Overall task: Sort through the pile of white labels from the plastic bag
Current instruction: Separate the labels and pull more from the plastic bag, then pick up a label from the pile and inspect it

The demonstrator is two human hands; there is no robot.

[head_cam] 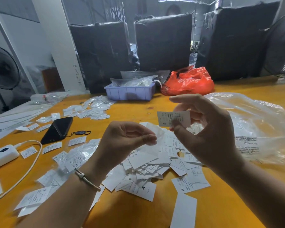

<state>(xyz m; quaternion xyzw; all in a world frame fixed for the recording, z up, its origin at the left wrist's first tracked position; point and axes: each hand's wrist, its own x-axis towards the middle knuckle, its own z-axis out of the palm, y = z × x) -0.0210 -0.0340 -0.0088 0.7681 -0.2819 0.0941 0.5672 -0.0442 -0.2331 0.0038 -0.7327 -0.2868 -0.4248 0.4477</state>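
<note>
- Labels could slip: my right hand (209, 129) pinches one white label (173, 118) between thumb and fingertips, held up over the pile of white labels (155, 165), and a loose pinch would drop it back in, so I would lose track of it.
- My left hand (127, 139) is nearly closed, thumb and finger nipping a thin see-through slip (156, 132) (I think it is light and could blow off, since a fan (3, 68) stands past the table's left edge).
- The pile sits near the middle of the yellow table (127, 112), close to the front edge, with the clear plastic bag (253, 125) just to its right.
- The held label reads "S".
- Pile labels show "M", "S", "XL" and "XS".
- The bag says "ATTENZIONE"; the smaller print is too blurry for me.
</note>
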